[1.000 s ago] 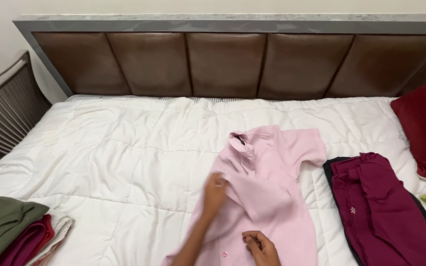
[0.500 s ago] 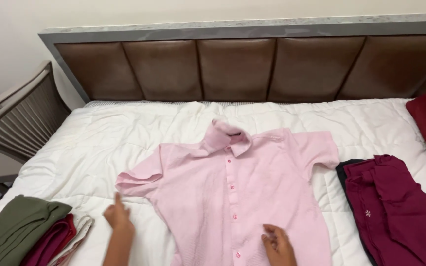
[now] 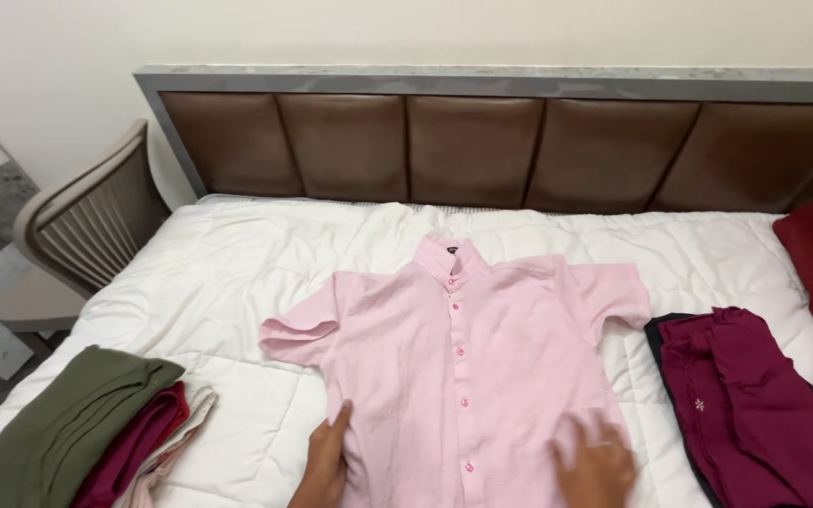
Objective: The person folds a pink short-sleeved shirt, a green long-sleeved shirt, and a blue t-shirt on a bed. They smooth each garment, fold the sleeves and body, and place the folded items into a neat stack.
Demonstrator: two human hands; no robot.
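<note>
Lying flat, buttons up, mid-bed (image 3: pixel 237 273) near its foot edge — pink shirt (image 3: pixel 454 376). Pressing open-palmed on its lower part, apart — left hand (image 3: pixel 326 461) at left side, right hand (image 3: pixel 595 461) on right front.

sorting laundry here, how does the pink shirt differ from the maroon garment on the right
The pink shirt lies spread flat, front up, sleeves out; the maroon garment is bunched and rumpled. The pink shirt shows a buttoned placket and collar; the maroon garment shows only a small white flower motif. The left hand and right hand rest on the pink shirt; the maroon garment is untouched. Both lie on the white quilt.
</note>
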